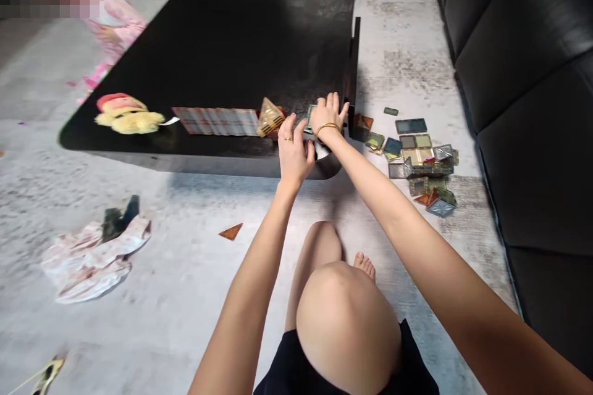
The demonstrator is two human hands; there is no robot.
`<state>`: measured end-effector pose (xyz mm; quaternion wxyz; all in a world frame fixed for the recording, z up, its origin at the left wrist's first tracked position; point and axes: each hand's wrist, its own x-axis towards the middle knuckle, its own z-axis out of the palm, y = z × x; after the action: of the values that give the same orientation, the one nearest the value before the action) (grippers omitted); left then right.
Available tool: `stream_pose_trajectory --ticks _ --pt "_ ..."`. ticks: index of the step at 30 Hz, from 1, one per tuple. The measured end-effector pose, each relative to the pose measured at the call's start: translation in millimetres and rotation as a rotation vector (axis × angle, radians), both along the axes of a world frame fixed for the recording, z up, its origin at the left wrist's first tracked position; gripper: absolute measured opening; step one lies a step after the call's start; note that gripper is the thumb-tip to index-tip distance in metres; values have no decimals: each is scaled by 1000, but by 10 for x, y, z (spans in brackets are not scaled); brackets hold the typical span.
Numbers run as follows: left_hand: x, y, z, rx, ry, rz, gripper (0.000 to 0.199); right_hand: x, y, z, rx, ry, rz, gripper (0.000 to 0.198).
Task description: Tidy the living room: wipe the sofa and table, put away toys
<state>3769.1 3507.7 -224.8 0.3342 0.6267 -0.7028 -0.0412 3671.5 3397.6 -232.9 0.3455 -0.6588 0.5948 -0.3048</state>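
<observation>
Near the table's front right corner, my left hand (pixel 295 151) is beside a small pointed construction of translucent amber tiles (pixel 270 117). Its fingers are bent and apart, and I see nothing gripped in them. My right hand (pixel 327 117) reaches over the same corner with its fingers spread. A green-edged tile (pixel 308 117) lies against its left side, partly covered; whether the palm presses on it is hidden. Left of the amber tiles, a long pale block with reddish stripes (pixel 215 121) sits along the tabletop.
The black table (pixel 241 37) has a yellow plush toy (pixel 127 116) at its left. Coloured tiles (pixel 417 157) lie piled on the floor before a black sofa (pixel 532 105). An orange triangular tile (pixel 231 232) and crumpled cloth (pixel 95 259) lie nearer. A person in pink (pixel 118 24) is far left.
</observation>
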Motion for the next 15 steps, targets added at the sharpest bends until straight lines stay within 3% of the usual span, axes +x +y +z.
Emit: stream_pose_trajectory --ticks 4,6,8,11,13,15 --pt "-98 -308 -167 101 21 -50 60 -154 54 -106 17 3 134 37" --pt "-108 -412 -179 149 14 -63 53 -354 170 -211 -3 -57 207 35" --pt "-161 -375 -147 162 11 -89 45 -650 412 -424 -82 -151 169 39" --pt "-361 -31 -104 131 31 -140 43 -1247 972 -968 -103 -158 -126 50" --pt "-542 304 -176 127 72 -196 44 -1704 1370 -1407 32 1 -404 57" --pt "-735 623 -401 180 126 -267 42 -2155 1682 -1825 188 218 -643 66"
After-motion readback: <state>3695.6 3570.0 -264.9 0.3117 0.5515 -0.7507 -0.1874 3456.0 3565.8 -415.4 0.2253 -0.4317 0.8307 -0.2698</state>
